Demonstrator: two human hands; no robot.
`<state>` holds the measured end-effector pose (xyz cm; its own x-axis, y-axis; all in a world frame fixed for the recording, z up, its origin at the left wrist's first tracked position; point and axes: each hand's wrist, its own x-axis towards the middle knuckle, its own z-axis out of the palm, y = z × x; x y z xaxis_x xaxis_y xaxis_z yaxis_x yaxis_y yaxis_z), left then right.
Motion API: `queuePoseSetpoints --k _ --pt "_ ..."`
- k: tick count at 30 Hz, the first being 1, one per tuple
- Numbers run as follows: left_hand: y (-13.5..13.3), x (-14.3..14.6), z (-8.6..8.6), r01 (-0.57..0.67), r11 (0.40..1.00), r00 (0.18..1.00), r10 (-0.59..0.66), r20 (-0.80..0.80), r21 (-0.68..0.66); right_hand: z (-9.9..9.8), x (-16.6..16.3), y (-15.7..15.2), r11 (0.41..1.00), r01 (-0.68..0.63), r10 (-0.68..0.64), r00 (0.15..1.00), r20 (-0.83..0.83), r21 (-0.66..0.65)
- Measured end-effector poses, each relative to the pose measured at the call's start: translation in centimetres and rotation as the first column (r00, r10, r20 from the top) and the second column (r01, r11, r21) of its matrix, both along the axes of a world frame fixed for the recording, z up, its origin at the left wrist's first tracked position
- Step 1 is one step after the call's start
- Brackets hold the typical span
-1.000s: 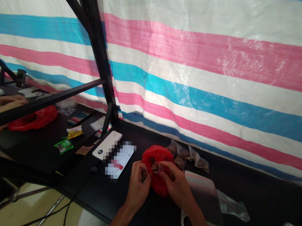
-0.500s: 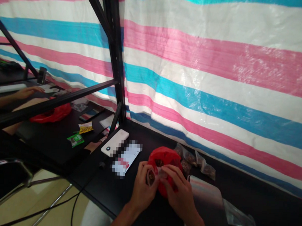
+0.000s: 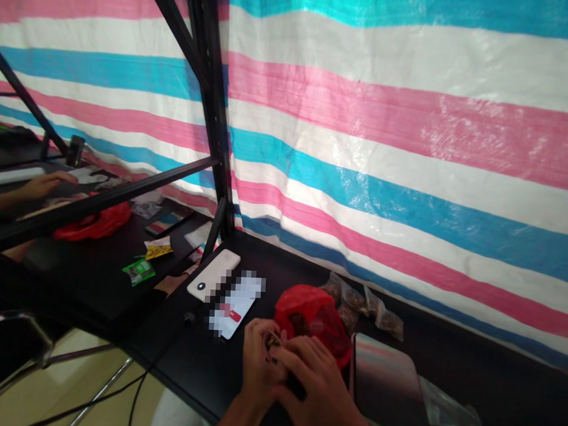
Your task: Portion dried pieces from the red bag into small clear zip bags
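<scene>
My left hand and my right hand meet low in the middle of the head view, fingers pinched together on a small clear bag with brown bits inside. Just behind them sits an open red plastic bag holding more brown bits. Several small filled clear bags lie past the red bag, by the striped tarp. My right hand partly covers the small bag.
A shiny flat scale lies right of my hands, with empty clear bags beyond. A white power bank and a phone lie to the left. A black rack post rises there; another person's hands work at a far-left table.
My hands have drawn back from the red bag's mouth toward me, closing together over the small bag. The camera has tilted and shifted slightly.
</scene>
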<state>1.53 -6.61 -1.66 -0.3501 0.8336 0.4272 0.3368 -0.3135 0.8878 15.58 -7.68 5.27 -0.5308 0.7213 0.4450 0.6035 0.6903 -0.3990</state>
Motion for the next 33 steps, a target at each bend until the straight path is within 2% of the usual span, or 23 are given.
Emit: queuePoseSetpoints --k 3,7,10,14,17,19,25,28,31,33 --pt "-0.1 0.0 -0.9 -0.04 0.999 0.999 0.04 -0.03 -0.014 0.0 -1.3 -0.5 0.999 0.024 -0.024 1.0 -0.014 0.025" --pt "-0.2 0.1 -0.9 -0.072 0.995 0.996 0.069 -0.049 -0.064 -0.5 -0.6 0.3 0.995 0.08 -0.072 0.988 -0.134 0.056" --pt "-0.4 0.4 -0.4 0.035 0.996 0.999 -0.037 -0.024 -0.081 -0.4 0.2 0.9 0.989 0.13 -0.106 0.954 -0.281 0.066" --pt "-0.9 0.7 0.3 0.238 0.969 0.97 -0.234 0.062 -0.071 -0.3 0.7 1.3 0.983 0.182 -0.174 0.882 -0.439 -0.023" --pt "-1.0 0.6 0.9 0.304 0.948 0.946 -0.289 0.147 -0.092 -0.5 0.8 1.4 0.953 0.284 -0.297 0.814 -0.499 -0.104" --pt "-1.0 0.6 1.2 0.317 0.942 0.94 -0.296 0.171 -0.113 -0.6 0.8 1.4 0.945 0.294 -0.326 0.791 -0.518 -0.144" --pt "-1.0 0.4 2.0 0.37 0.929 0.929 -0.37 0.002 0.011 -0.4 -0.3 1.0 0.96 0.156 -0.265 0.78 -0.567 -0.234" --pt "-1.3 0.3 2.3 0.433 0.902 0.901 -0.432 -0.038 0.007 0.0 -0.7 1.1 0.953 0.132 -0.275 0.759 -0.59 -0.273" --pt "-1.6 0.1 2.3 0.473 0.881 0.874 -0.47 -0.126 -0.004 0.5 1.0 0.8 0.918 0.266 -0.396 0.667 -0.631 -0.296" --pt "-1.7 0.0 2.1 0.475 0.88 0.862 -0.465 -0.2 0.002 0.6 3.9 0.3 0.851 0.397 -0.521 0.548 -0.655 -0.344"
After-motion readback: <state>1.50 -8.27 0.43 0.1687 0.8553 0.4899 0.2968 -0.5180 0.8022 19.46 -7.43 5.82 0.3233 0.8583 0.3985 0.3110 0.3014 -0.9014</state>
